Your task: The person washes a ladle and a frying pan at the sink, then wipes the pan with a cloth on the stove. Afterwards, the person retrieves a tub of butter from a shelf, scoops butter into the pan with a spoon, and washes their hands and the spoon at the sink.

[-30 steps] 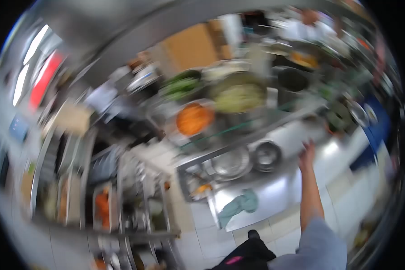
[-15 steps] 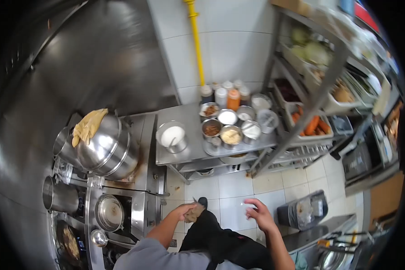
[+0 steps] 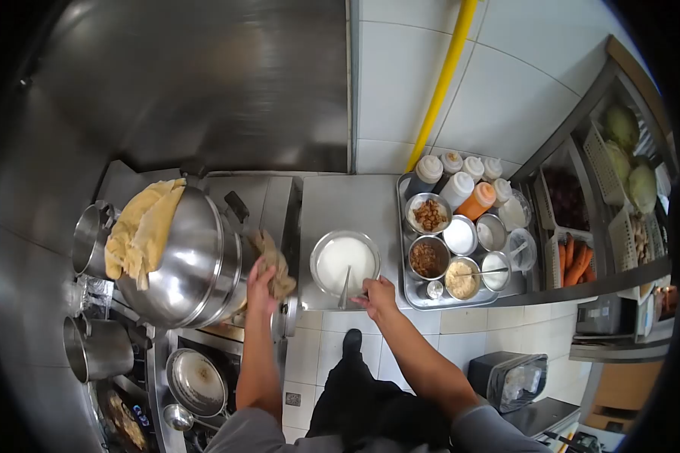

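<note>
My left hand (image 3: 260,288) is closed around a bunched brown cloth (image 3: 274,266), beside the large steel steamer pot (image 3: 191,257) on the stove. My right hand (image 3: 376,297) grips the near right edge of a steel pot (image 3: 315,266) on the counter. White liquid (image 3: 349,261) fills much of that pot. A ladle (image 3: 345,291) stands in it, its handle leaning over the near rim, just left of my right fingers. A yellow cloth (image 3: 145,230) lies over the steamer's domed lid.
Right of the pot, a tray (image 3: 421,302) bears bowls of seasonings and several squeeze bottles (image 3: 458,189). Vegetable baskets (image 3: 574,260) fill a rack on the right. Pans (image 3: 196,381) and a steel pot (image 3: 98,349) stand on the stove. A lined bin (image 3: 510,377) is on the floor.
I have come closer to the counter. My left hand has carried the brown cloth toward the steamer. My right hand, open and raised before, has reached forward and taken hold of the pot's edge.
</note>
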A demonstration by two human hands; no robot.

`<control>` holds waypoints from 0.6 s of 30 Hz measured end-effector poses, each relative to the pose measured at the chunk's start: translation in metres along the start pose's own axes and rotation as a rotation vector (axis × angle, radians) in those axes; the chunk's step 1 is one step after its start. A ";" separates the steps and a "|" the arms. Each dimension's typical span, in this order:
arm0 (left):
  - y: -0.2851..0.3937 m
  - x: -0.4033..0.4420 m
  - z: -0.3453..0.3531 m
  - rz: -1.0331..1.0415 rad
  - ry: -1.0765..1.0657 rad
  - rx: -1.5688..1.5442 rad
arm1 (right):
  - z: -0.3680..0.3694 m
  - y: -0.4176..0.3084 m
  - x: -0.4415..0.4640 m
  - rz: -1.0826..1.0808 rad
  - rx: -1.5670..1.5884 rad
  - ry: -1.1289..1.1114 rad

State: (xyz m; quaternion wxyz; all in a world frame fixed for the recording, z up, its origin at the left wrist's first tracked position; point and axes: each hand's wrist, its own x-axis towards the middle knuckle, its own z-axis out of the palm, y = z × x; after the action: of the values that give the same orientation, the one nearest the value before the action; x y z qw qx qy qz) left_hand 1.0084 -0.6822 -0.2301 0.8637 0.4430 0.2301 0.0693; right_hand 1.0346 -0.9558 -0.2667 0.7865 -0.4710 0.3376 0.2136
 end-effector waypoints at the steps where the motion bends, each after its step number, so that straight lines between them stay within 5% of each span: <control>1: -0.001 0.029 0.014 0.027 -0.012 0.026 | -0.003 -0.002 -0.007 -0.001 -0.003 0.015; 5: -0.051 0.161 0.057 0.312 -0.197 0.775 | -0.030 -0.016 -0.055 0.017 -0.081 0.094; 7: -0.096 0.182 0.085 0.696 -0.228 1.693 | -0.056 -0.013 -0.076 0.025 -0.106 0.129; 11: -0.180 0.159 0.132 0.844 -0.583 1.667 | -0.093 -0.030 -0.133 0.107 -0.161 0.163; 15: -0.192 0.043 0.133 0.855 -1.025 1.609 | -0.120 -0.041 -0.172 0.084 -0.175 0.213; 17: -0.153 -0.014 0.130 0.632 -1.286 1.564 | -0.123 -0.049 -0.184 0.075 -0.185 0.181; 18: -0.158 -0.039 0.113 0.494 -1.072 1.270 | -0.123 -0.052 -0.188 0.067 -0.192 0.146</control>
State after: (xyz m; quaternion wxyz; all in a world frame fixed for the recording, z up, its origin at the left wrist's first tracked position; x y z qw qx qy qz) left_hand 1.0121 -0.8725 -0.2865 0.4051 0.8516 -0.3156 -0.1048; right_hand 0.8998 -1.0924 -0.1391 0.7034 -0.5468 0.3877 0.2364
